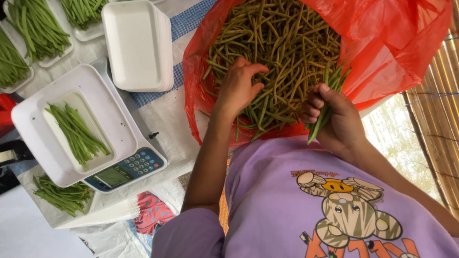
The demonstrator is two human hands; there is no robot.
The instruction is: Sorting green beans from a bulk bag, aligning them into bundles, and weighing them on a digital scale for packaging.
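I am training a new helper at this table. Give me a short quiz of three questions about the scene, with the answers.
1. True or false: the right hand grips a bunch of beans over the red bag.
2. What sits on the white scale? A) a tray with green beans; B) an empty tray; C) a knife.
3. Fill in: the left hand has its fingers on the ___ inside the bag.

Key: 1 true; 2 A; 3 pile of beans.
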